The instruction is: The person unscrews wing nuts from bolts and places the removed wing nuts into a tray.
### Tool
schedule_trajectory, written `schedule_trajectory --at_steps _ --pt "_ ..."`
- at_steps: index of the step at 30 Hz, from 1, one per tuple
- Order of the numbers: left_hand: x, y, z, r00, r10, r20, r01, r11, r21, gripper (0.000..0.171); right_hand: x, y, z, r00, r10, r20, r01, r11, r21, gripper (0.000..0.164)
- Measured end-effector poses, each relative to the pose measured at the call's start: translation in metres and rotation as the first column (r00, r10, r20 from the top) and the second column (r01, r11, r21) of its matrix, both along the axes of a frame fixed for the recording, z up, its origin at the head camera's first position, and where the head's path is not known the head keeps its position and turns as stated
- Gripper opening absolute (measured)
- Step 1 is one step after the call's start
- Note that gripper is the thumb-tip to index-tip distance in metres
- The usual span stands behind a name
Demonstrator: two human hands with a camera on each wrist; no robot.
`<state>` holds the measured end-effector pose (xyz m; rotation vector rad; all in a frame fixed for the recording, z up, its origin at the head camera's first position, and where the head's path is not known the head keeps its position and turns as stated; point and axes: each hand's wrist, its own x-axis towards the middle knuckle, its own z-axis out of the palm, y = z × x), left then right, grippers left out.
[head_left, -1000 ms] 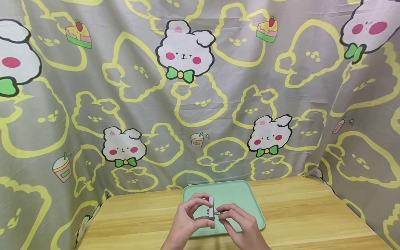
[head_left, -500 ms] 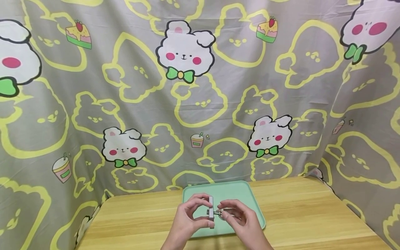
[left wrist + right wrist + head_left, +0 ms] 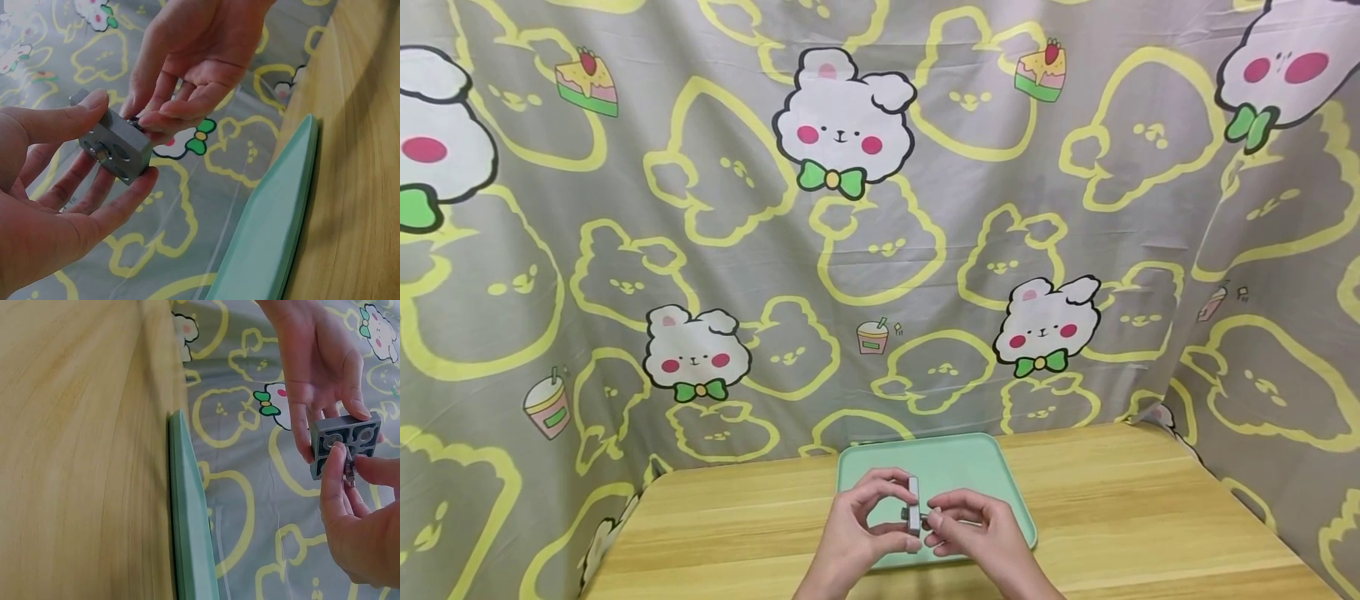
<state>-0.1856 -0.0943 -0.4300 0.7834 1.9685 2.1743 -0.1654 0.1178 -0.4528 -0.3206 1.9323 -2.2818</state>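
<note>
My left hand (image 3: 853, 529) holds a small grey square block (image 3: 128, 140) by its edges, thumb on one side and fingers on the other. The block stands on edge above the tray. Round holes show on one face in the left wrist view, with a metal bolt end (image 3: 100, 152) at its middle. The ribbed face (image 3: 345, 440) shows in the right wrist view, and a threaded metal bolt (image 3: 349, 467) sticks out of its centre. My right hand (image 3: 981, 533) pinches this bolt between thumb and fingers, close up against the block. Its fingertips partly hide the bolt.
A light green tray (image 3: 955, 450) with a raised rim lies on the wooden table (image 3: 1120, 508) beneath my hands. Behind the table hangs a grey curtain (image 3: 880, 250) printed with bears and yellow outlines; it also covers both sides.
My right thumb has come over onto the bolt, and the right fingers have shifted their hold on it. The block and left hand have moved slightly right, leaving less bolt showing between the hands.
</note>
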Motion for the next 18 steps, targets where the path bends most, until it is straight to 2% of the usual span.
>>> schedule_trajectory --at_steps 3,7,10,12,13,15,18 --pt "0.0 0.0 0.0 1.0 -0.003 -0.001 0.003 1.0 -0.006 0.039 0.0 -0.001 -0.001 1.0 -0.005 -0.026 0.005 1.0 0.0 0.031" --pt "0.0 -0.001 0.0 1.0 -0.001 0.008 0.001 1.0 -0.004 0.04 0.001 -0.003 -0.003 0.99 -0.035 -0.133 0.043 0.997 0.057 0.026" --pt "0.0 -0.001 0.001 1.0 -0.001 0.017 0.001 1.0 0.008 0.043 0.003 -0.006 -0.004 0.968 -0.073 -0.239 0.105 0.987 0.125 0.021" --pt "0.0 -0.002 0.001 1.0 -0.004 0.025 0.004 1.0 0.019 0.045 0.004 -0.009 -0.004 0.945 -0.094 -0.314 0.15 0.976 0.158 0.016" --pt "0.0 -0.002 0.001 1.0 -0.008 0.029 0.007 1.0 0.026 0.046 0.004 -0.01 -0.005 0.928 -0.104 -0.357 0.174 0.97 0.17 0.014" --pt "0.0 -0.003 0.001 0.999 -0.014 0.035 0.013 0.999 0.039 0.047 0.005 -0.011 -0.006 0.877 -0.115 -0.466 0.222 0.958 0.182 0.009" --pt "0.001 -0.004 0.002 0.999 -0.018 0.035 0.016 0.998 0.057 0.046 0.004 -0.012 -0.01 0.765 -0.117 -0.634 0.291 0.94 0.178 0.015"
